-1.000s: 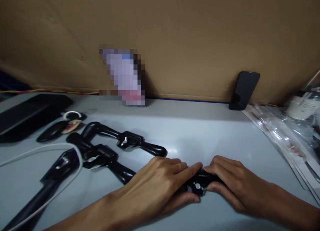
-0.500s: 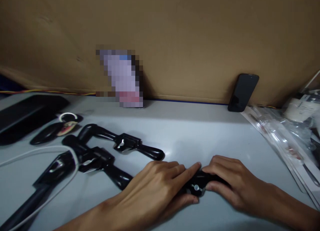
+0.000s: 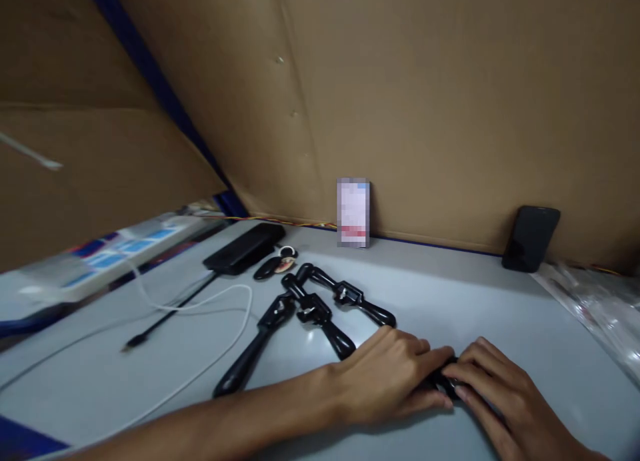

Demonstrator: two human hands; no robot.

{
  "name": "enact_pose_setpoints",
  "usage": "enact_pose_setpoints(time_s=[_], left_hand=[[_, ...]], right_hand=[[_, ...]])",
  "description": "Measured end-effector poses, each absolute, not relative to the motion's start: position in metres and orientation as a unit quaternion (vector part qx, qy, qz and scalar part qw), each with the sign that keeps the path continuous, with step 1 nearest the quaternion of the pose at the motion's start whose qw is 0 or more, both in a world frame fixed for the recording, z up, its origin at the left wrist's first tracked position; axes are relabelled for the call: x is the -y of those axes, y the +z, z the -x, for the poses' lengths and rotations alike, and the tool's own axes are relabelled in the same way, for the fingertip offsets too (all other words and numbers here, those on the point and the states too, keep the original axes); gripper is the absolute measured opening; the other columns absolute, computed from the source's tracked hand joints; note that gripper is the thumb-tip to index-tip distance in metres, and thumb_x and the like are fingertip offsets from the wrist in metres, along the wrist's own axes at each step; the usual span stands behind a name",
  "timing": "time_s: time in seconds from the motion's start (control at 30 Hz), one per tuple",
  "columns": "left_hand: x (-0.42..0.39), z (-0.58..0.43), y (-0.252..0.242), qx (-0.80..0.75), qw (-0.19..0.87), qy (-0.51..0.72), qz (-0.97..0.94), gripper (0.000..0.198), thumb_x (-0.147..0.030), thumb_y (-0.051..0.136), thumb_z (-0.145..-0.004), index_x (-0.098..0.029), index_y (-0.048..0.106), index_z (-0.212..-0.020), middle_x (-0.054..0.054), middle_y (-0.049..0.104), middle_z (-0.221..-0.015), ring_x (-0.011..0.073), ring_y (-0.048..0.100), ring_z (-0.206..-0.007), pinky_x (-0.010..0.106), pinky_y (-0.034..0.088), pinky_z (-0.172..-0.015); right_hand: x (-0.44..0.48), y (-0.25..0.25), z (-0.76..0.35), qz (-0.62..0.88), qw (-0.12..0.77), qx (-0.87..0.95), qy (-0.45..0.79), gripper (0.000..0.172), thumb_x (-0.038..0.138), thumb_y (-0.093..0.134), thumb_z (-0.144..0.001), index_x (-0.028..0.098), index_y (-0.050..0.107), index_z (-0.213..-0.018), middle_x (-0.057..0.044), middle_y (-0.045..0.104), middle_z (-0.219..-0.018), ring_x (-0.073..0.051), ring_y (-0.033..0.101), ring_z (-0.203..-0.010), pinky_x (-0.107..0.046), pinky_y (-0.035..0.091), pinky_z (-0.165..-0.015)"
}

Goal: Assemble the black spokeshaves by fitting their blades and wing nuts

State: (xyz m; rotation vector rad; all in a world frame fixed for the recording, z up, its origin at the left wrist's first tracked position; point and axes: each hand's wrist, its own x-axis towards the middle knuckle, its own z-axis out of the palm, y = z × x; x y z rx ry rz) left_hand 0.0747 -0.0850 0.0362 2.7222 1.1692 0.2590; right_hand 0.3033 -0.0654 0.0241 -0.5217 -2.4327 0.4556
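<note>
Both my hands are closed round a black spokeshave (image 3: pixel 447 383) low at the right of the table. My left hand (image 3: pixel 390 374) grips its left side, palm down. At the other side my right hand (image 3: pixel 505 388) holds it, with fingers and thumb near its middle. Only a small dark part shows between the hands; the handles are hidden under them. Left of my hands lie three similar black spokeshaves: one angled at the front (image 3: pixel 250 348), one in the middle (image 3: pixel 316 311) and one behind (image 3: pixel 350 294). The middle one's near end reaches close to my left wrist.
A black box (image 3: pixel 245 249) with a short cable and a key fob (image 3: pixel 267 268) lie behind the spokeshaves. A white cable (image 3: pixel 200 374) loops across the left. A pixelated upright screen (image 3: pixel 353 214) and a dark phone (image 3: pixel 531 240) lean on the cardboard wall. Plastic packets (image 3: pixel 600 308) lie right.
The view has swung left and up, bringing the power strip and cable into sight. Both hands still hold the spokeshave; my right hand's fingers now cover more of its middle.
</note>
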Motion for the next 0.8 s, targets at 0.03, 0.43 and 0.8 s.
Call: enact_pose_setpoints(time_s=[0.03, 0.43, 0.8], left_hand=[[0.0845, -0.0748, 0.0368, -0.393, 0.083, 0.085, -0.912, 0.05, -0.058, 0.057, -0.104, -0.018, 0.059, -0.134, 0.004, 0.075, -0.087, 0.0225, 0.074, -0.071, 0.033, 0.041, -0.052], [0.0844, -0.0726, 0.0342, -0.398, 0.089, 0.09, -0.909, 0.045, -0.057, 0.055, -0.106, -0.019, 0.06, -0.129, 0.003, 0.075, -0.086, 0.021, 0.073, -0.069, 0.033, 0.037, -0.052], [0.0845, -0.0696, 0.0298, -0.391, 0.087, 0.093, -0.911, 0.05, -0.06, 0.052, -0.106, -0.019, 0.061, -0.133, 0.003, 0.074, -0.083, 0.0205, 0.069, -0.065, 0.032, 0.035, -0.051]], right_hand=[[0.0633, 0.0236, -0.3034, 0.195, 0.303, 0.915, 0.184, 0.03, 0.005, 0.049, -0.1, 0.021, 0.067, -0.118, -0.005, 0.066, -0.094, -0.019, 0.063, -0.084, -0.03, 0.056, -0.073], [0.0678, 0.0274, -0.2971, 0.245, 0.323, 0.888, 0.219, 0.024, 0.007, 0.05, -0.098, 0.023, 0.068, -0.103, -0.007, 0.066, -0.098, -0.02, 0.065, -0.092, -0.031, 0.059, -0.077], [0.0636, 0.0245, -0.3007, 0.289, 0.331, 0.86, 0.261, 0.02, 0.01, 0.047, -0.097, 0.023, 0.06, -0.09, -0.005, 0.068, -0.098, -0.019, 0.068, -0.091, -0.029, 0.059, -0.076]])
